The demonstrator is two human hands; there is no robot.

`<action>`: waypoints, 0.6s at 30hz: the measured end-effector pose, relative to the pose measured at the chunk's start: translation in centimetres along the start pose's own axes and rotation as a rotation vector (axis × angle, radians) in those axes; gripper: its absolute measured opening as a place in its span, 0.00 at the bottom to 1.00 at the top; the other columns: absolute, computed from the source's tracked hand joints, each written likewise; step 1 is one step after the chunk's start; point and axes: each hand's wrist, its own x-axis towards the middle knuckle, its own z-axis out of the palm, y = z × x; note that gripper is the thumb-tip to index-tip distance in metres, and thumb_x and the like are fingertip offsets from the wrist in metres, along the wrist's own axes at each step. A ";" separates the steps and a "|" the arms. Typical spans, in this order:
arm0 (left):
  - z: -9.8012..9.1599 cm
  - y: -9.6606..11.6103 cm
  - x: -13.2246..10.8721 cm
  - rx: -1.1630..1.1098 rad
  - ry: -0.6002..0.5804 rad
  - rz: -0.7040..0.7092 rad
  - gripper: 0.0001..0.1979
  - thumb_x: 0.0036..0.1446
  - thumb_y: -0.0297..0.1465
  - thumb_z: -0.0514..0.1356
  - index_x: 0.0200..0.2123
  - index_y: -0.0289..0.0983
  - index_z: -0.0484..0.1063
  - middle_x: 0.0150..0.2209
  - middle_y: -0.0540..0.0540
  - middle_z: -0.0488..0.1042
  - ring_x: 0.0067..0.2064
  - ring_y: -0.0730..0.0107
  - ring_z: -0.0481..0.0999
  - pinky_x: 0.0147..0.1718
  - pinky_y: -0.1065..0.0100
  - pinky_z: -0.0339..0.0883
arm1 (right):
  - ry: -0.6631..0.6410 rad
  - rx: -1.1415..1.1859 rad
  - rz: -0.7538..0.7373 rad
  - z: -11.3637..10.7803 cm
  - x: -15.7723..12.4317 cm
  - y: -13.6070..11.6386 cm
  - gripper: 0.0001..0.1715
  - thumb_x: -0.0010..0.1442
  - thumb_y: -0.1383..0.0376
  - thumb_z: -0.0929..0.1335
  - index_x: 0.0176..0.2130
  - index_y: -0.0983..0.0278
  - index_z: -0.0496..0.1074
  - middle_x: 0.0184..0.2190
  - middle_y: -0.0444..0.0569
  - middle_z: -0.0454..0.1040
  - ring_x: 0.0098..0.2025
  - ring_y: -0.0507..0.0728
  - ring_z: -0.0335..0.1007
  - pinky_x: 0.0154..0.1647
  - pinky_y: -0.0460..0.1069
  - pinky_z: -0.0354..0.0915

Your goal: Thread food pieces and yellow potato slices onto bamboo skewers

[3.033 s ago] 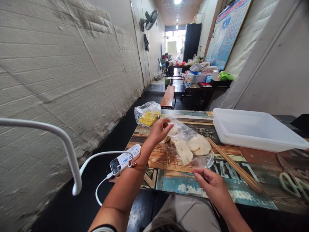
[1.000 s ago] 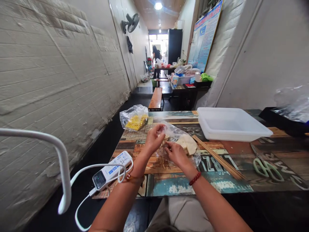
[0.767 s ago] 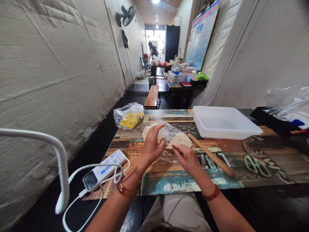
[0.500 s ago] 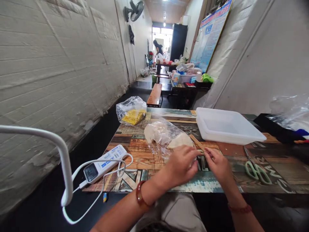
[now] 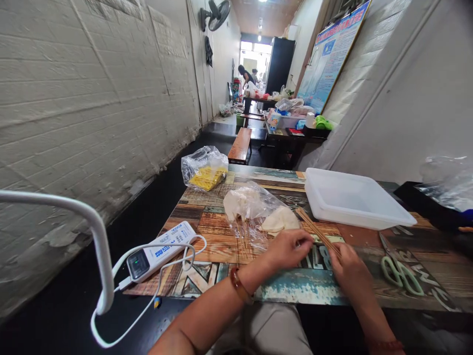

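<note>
My right hand [image 5: 346, 265] is closed around one end of a bundle of thin wooden skewers [image 5: 317, 230], which slants away toward the white tub. To its left, my left hand [image 5: 290, 248] is curled with its fingertips together, apart from the bundle; anything in its pinch is too small to make out. Just beyond this hand lie pale, flat, rounded sheets [image 5: 281, 219], partly hidden by it. A clear plastic bag [image 5: 254, 201] covers more pale sheets, and several skewers [image 5: 243, 236] stick out of these toward me.
Right of the skewers stands a white plastic tub [image 5: 356, 197], with green-handled scissors [image 5: 402, 276] nearer me. A bag of yellow pieces [image 5: 207, 177] sits at the table's far left. A white power strip [image 5: 162, 250] with a looping cable occupies the near left corner.
My hands have moved apart: the right went right and slightly down with the skewers, the left drew away from the bundle. The view has shifted slightly.
</note>
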 end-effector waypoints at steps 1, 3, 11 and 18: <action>0.0 -0.2 0.1 -0.047 0.029 -0.026 0.09 0.55 0.28 0.55 0.34 0.34 0.75 0.32 0.46 0.77 0.34 0.70 0.73 0.34 0.72 0.64 | 0.002 0.040 0.071 -0.6 0.0 -0.4 0.17 0.62 0.55 0.58 0.39 0.63 0.67 0.38 0.57 0.74 0.40 0.64 0.72 0.41 0.57 0.65; 0.1 -0.5 0.4 -0.135 0.079 -0.076 0.10 0.54 0.28 0.55 0.33 0.33 0.75 0.31 0.46 0.76 0.33 0.71 0.73 0.33 0.72 0.64 | 0.018 0.187 0.233 -1.9 0.0 -1.4 0.19 0.60 0.52 0.59 0.42 0.62 0.66 0.36 0.55 0.76 0.38 0.63 0.73 0.38 0.57 0.65; -0.3 -1.2 0.9 -0.261 0.097 -0.104 0.09 0.52 0.31 0.57 0.32 0.32 0.74 0.27 0.48 0.72 0.30 0.73 0.68 0.30 0.72 0.61 | 0.018 1.279 0.569 -3.5 1.3 -6.9 0.18 0.50 0.54 0.72 0.37 0.61 0.71 0.31 0.45 0.76 0.28 0.53 0.71 0.24 0.45 0.64; -0.9 -0.4 0.7 -0.284 0.017 -0.110 0.10 0.51 0.35 0.58 0.27 0.33 0.70 0.25 0.50 0.67 0.29 0.75 0.64 0.29 0.73 0.58 | 0.140 1.450 0.553 -3.1 2.3 -9.1 0.15 0.48 0.60 0.73 0.36 0.60 0.70 0.31 0.41 0.75 0.31 0.51 0.71 0.34 0.46 0.68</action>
